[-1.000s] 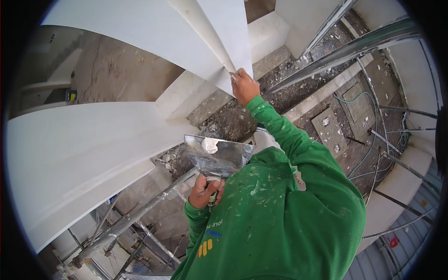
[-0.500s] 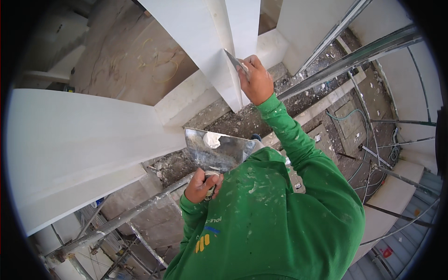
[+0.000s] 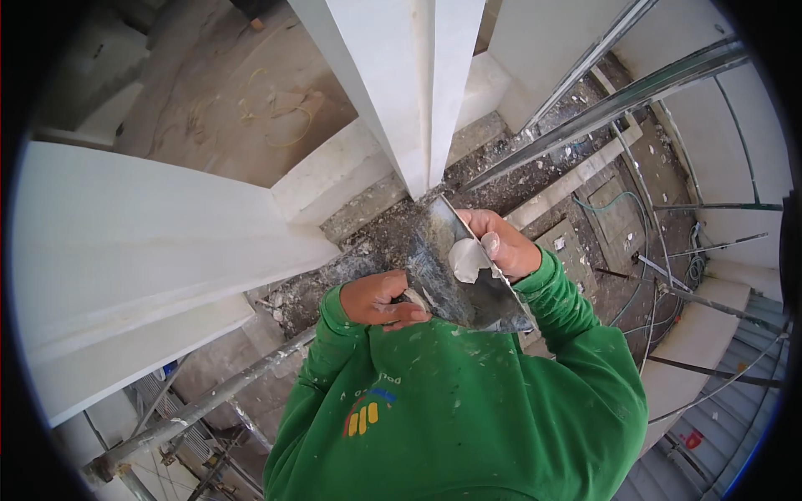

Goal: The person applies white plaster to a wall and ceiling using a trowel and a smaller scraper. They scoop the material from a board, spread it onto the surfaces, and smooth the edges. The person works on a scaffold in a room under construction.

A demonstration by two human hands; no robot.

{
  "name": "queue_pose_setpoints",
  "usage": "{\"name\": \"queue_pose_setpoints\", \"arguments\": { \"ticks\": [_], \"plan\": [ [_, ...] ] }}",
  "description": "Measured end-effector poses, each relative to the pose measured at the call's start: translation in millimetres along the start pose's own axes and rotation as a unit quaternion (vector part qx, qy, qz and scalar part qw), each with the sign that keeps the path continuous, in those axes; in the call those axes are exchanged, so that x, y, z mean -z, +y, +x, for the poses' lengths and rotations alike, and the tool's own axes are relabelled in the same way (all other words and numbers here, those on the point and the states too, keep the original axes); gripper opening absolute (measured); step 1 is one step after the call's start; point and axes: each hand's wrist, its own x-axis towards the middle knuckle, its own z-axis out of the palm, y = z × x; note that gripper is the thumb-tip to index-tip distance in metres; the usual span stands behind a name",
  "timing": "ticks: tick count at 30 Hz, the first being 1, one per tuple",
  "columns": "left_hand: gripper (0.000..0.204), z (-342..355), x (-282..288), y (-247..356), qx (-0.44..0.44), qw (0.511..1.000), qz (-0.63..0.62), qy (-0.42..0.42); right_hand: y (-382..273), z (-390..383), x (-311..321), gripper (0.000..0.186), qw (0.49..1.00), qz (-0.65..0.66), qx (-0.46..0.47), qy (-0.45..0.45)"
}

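My left hand [image 3: 380, 301] is closed around the pale handle [image 3: 415, 301] of a wide metal plastering plate [image 3: 443, 284], held tilted before my chest. A lump of white putty [image 3: 468, 260] clings to the plate near its right edge. My right hand [image 3: 511, 246] is closed at that same edge, its thumb and fingers smeared white. The putty knife seen in it in the earlier frame is hardly visible now, hidden by the hand and the plate's edge. Beyond the plate rises a white column [image 3: 376, 67] with a vertical corner groove.
A low white wall [image 3: 159, 250] spans the left. Metal scaffold tubes [image 3: 200, 401] cross at the lower left, and more rails [image 3: 610, 113] run at the upper right. Rubble [image 3: 359, 263] covers the ground below. A green hose [image 3: 643, 217] lies on the right.
My right hand has come down from the column to the plate's edge. The plate has shifted right and turned to a steeper angle, and my left hand has risen with it.
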Motion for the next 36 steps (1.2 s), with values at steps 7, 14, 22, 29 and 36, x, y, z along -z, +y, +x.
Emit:
{"name": "queue_pose_setpoints", "arguments": {
  "ticks": [7,14,22,29,36],
  "plan": [
    [0.018,-24.6,4.8,18.1,-0.049,0.975,0.143,0.165,22.6,-47.8,50.8,0.029,0.902,-0.24,-0.002,0.359],
    [0.081,-1.1,6.6,4.3,-0.186,0.755,0.52,0.354,38.4,-26.8,-27.0,0.03,0.913,0.267,-0.016,0.309],
    [0.05,-26.5,22.9,-76.1,-0.186,0.719,0.57,0.351,-21.9,-46.3,-64.0,0.032,0.95,0.179,-0.012,0.254],
    [0.031,-27.0,-27.4,-26.4,-0.119,0.877,-0.454,0.109,-10.0,-30.3,-41.0,0.044,0.818,-0.319,0.43,0.212],
    [0.02,-7.2,-25.6,33.4,-0.128,0.96,-0.211,0.13,-63.0,-1.5,26.2,0.074,0.62,-0.755,0.211,0.019]
  ]
}}
